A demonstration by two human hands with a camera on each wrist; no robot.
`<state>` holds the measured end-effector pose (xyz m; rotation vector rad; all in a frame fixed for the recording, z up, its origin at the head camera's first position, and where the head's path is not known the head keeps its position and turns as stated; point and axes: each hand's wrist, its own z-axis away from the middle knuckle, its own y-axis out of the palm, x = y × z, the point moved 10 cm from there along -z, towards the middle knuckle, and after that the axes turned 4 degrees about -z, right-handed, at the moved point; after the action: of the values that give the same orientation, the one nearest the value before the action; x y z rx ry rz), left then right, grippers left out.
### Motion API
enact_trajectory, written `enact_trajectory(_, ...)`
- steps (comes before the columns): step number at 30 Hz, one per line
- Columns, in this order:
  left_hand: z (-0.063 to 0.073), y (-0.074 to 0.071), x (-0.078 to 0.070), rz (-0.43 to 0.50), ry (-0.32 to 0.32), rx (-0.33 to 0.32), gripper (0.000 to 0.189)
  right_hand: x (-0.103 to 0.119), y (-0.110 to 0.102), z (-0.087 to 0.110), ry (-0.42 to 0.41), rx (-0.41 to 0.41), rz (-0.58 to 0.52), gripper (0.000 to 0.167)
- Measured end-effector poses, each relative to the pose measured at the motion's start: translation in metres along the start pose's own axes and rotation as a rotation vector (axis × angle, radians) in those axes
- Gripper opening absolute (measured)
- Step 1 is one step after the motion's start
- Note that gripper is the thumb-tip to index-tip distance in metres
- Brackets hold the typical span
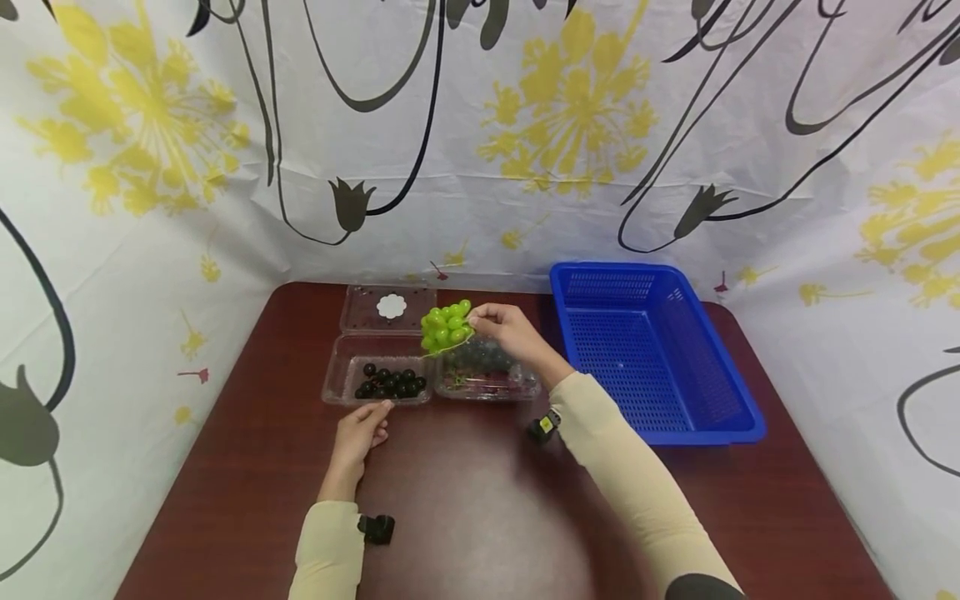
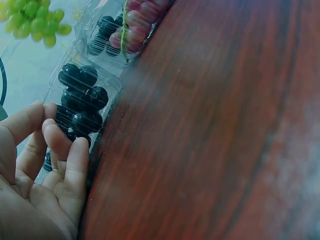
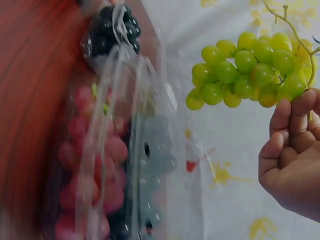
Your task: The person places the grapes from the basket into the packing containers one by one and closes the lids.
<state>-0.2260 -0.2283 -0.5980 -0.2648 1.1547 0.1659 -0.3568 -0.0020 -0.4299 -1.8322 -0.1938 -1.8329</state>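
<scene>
My right hand [image 1: 510, 332] pinches the stem of a bunch of green grapes [image 1: 446, 326] and holds it up over the containers. In the right wrist view these grapes [image 3: 245, 70] hang beside the fingertips, a thin bare stem curving above them. My left hand [image 1: 360, 437] pinches the front rim of the open clear plastic container [image 1: 337, 367], which holds a bunch of dark grapes [image 1: 390, 383]. Its hinged lid [image 1: 367, 308] lies folded back, a white sticker on it. Right beside it stands a second clear container [image 1: 487, 392] with red grapes [image 3: 107, 165] and dark grapes inside.
A blue plastic basket [image 1: 716, 358] with perforated sides stands at the right rear of the dark red table [image 1: 465, 508]. Behind the table hangs a white cloth [image 1: 465, 225] printed with yellow flowers and dark stems.
</scene>
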Motion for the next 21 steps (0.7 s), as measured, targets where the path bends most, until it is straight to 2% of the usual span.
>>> enact_trajectory(9, 0.002, 0.0, -0.002, -0.01, 0.019, -0.01, 0.041, -0.01, 0.038, -0.015, 0.002, 0.044, 0.01, 0.022)
enact_trajectory(14, 0.002, 0.0, -0.002, -0.015, 0.024, -0.007, 0.041, -0.018, 0.049, -0.02, 0.032, 0.039, 0.004, 0.023)
enact_trajectory(21, 0.001, -0.001, -0.001, -0.011, 0.023, -0.015, 0.041, -0.017, 0.059, -0.027, 0.04, 0.011, -0.016, 0.023)
